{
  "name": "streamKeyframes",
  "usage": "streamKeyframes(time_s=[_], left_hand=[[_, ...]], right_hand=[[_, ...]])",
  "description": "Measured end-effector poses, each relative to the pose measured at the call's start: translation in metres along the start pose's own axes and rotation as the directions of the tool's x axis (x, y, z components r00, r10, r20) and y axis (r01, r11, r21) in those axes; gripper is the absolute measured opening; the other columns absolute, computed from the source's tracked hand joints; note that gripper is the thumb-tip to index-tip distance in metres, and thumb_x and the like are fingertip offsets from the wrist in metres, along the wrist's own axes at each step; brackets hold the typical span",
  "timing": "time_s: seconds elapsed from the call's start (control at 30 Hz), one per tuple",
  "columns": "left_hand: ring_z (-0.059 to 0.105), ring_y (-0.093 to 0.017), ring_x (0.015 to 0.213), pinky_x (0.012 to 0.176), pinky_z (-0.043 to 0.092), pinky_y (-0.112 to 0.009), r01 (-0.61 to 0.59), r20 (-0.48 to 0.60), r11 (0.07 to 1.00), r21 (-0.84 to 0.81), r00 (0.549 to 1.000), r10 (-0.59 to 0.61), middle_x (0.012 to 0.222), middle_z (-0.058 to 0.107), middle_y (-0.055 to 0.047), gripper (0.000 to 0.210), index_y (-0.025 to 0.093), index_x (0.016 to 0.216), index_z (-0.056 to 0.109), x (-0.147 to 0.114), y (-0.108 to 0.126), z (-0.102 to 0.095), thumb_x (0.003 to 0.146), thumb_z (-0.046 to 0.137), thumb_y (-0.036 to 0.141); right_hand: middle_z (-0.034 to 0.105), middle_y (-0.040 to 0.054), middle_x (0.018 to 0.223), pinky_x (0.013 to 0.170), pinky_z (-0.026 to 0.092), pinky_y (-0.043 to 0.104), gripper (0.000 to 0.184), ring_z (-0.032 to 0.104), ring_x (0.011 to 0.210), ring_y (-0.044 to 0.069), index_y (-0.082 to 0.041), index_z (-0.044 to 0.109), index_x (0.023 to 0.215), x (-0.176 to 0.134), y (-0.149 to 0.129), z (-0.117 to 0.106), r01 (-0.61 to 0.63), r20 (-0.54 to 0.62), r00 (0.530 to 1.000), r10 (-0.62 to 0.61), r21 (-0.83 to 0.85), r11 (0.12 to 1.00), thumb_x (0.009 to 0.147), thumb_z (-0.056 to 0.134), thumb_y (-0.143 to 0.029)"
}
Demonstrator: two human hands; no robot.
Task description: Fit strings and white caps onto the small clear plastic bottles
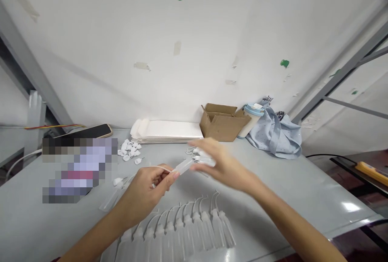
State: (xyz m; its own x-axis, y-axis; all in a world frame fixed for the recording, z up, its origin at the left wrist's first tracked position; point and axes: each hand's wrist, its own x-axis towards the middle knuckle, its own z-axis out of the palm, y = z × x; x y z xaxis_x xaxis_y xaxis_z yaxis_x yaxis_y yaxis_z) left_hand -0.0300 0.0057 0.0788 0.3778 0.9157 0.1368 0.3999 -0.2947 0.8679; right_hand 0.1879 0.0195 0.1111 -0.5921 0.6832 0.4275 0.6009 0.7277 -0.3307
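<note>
My left hand (pixel 147 193) pinches a narrow translucent plastic bottle (pixel 183 166) above the table, near the end with a thin white tube. My right hand (pixel 224 165), slightly blurred, is spread beside the bottle's other end; whether it touches the bottle is unclear. Behind it lies a small heap of clear pieces with thin curved tubes (pixel 189 150), partly hidden. Similar bottles with bent thin spouts (pixel 178 233) form a row at the front. Left of my left hand lies another clear bottle (pixel 108 199), by a white cap (pixel 117 181).
White cone-shaped caps (pixel 129 149) are piled at the left. Along the wall stand flat white cartons (pixel 172 130), an open cardboard box (pixel 222 124), a lidded cup (pixel 251 120) and a light blue cloth bag (pixel 273 135). A black phone-like object (pixel 97 132) and a pixelated patch are at left.
</note>
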Motion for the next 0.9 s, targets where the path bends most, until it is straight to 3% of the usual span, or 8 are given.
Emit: streamKeyframes(time_s=[0.13,0.23,0.33,0.4,0.47,0.53,0.73,0.9], left_hand=[[0.043,-0.011,0.051,0.049,0.034,-0.023,-0.014,0.075,0.996,0.087,0.997,0.008,0.055,0.048,0.003,0.039,0.018,0.064,0.059,0.001,-0.003,0.001,0.089,0.042,0.041],[0.040,-0.011,0.047,0.046,0.030,-0.023,-0.020,0.137,0.990,0.138,0.991,0.001,0.050,0.042,0.005,0.037,0.018,0.063,0.058,0.000,-0.005,0.005,0.089,0.044,0.039],[0.041,-0.010,0.047,0.047,0.031,-0.023,-0.196,0.131,0.956,0.219,0.977,0.170,0.051,0.043,0.005,0.034,0.017,0.063,0.057,-0.005,-0.007,0.010,0.091,0.046,0.035],[0.041,-0.011,0.049,0.049,0.031,-0.024,-0.396,0.075,0.858,0.328,0.916,0.394,0.054,0.047,0.003,0.032,0.017,0.065,0.055,-0.008,-0.009,0.015,0.092,0.045,0.028],[0.042,-0.011,0.050,0.050,0.032,-0.024,-0.509,0.041,0.763,0.399,0.841,0.539,0.057,0.049,0.002,0.027,0.017,0.069,0.055,-0.009,-0.012,0.017,0.093,0.044,0.023],[0.045,-0.011,0.051,0.051,0.034,-0.024,-0.502,0.041,0.765,0.403,0.845,0.533,0.059,0.051,0.002,0.022,0.017,0.076,0.056,-0.009,-0.014,0.018,0.093,0.044,0.023],[0.041,-0.011,0.049,0.045,0.031,-0.022,-0.173,0.058,0.955,0.241,0.985,0.164,0.053,0.044,0.004,0.040,0.019,0.059,0.046,-0.007,-0.008,0.014,0.093,0.037,0.039],[0.044,-0.012,0.051,0.045,0.032,-0.023,0.062,0.046,0.998,0.030,0.997,-0.063,0.052,0.047,0.003,0.045,0.019,0.055,0.047,-0.007,0.001,0.009,0.089,0.041,0.048]], right_hand=[[0.061,0.0096,0.083,0.082,0.040,0.041,0.037,0.053,0.077,0.019,-0.012,0.060,0.100,-0.011,-0.002,0.046,0.031,-0.002,1.000,-0.031,-0.002,1.000,0.098,0.035,-0.040],[0.052,0.0027,0.067,0.067,0.037,0.032,0.045,0.045,0.064,0.015,-0.014,0.057,0.079,-0.020,-0.001,0.062,-0.100,0.095,0.993,0.073,0.319,0.942,0.097,0.033,-0.048],[0.036,-0.0046,0.054,0.052,0.026,0.025,0.046,0.033,0.051,0.010,-0.016,0.050,0.064,-0.024,0.003,0.060,-0.413,0.363,0.910,0.201,0.748,0.520,0.090,0.045,-0.054],[0.028,-0.0077,0.049,0.049,0.020,0.024,0.046,0.024,0.046,0.007,-0.016,0.049,0.060,-0.024,0.005,0.055,-0.527,0.499,0.849,0.174,0.821,0.218,0.087,0.051,-0.053],[0.025,-0.0087,0.048,0.048,0.018,0.024,0.044,0.020,0.046,0.007,-0.016,0.049,0.059,-0.023,0.006,0.050,-0.559,0.543,0.828,0.143,0.819,0.130,0.087,0.053,-0.049],[0.026,-0.0080,0.051,0.049,0.019,0.024,0.044,0.022,0.047,0.007,-0.016,0.048,0.059,-0.022,0.004,0.046,-0.536,0.501,0.843,0.194,0.810,0.238,0.088,0.052,-0.048],[0.056,0.0031,0.075,0.064,0.038,0.027,0.035,0.050,0.067,0.014,-0.016,0.058,0.087,-0.023,-0.004,0.053,-0.220,0.089,0.976,0.201,0.427,0.877,0.096,0.036,-0.041],[0.055,0.0073,0.077,0.059,0.037,0.029,0.043,0.046,0.066,0.017,-0.013,0.057,0.095,-0.027,-0.002,0.066,-0.015,-0.087,0.996,0.031,0.185,0.983,0.097,0.027,-0.044]])
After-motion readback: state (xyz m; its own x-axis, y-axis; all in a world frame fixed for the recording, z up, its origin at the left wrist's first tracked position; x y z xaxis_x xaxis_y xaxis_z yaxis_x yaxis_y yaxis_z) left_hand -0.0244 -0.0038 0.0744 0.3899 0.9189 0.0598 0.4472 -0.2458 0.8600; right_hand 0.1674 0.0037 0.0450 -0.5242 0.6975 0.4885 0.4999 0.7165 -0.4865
